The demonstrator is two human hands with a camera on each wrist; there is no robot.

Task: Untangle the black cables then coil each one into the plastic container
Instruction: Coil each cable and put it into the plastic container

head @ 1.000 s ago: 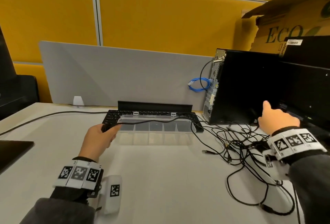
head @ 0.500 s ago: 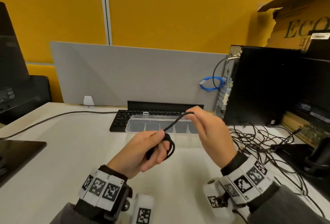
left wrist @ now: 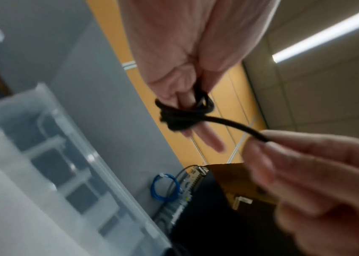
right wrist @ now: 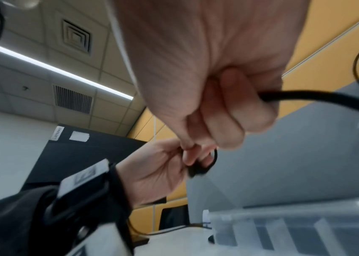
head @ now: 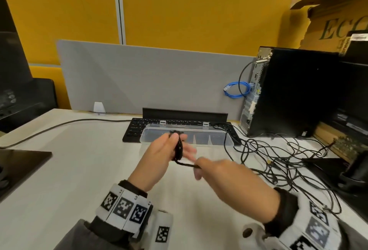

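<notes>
"ECO" on cardboard box

You're in an office, at a partitioned workstation. Yellow fabric wall panels behind; a low grey divider screen stands along the back edge of the pale worktop. A black keyboard lies at the divider's foot, a black desktop tower stands to your right. Overhead, in the right wrist view: grid ceiling tiles, air vent, strip light.
</notes>
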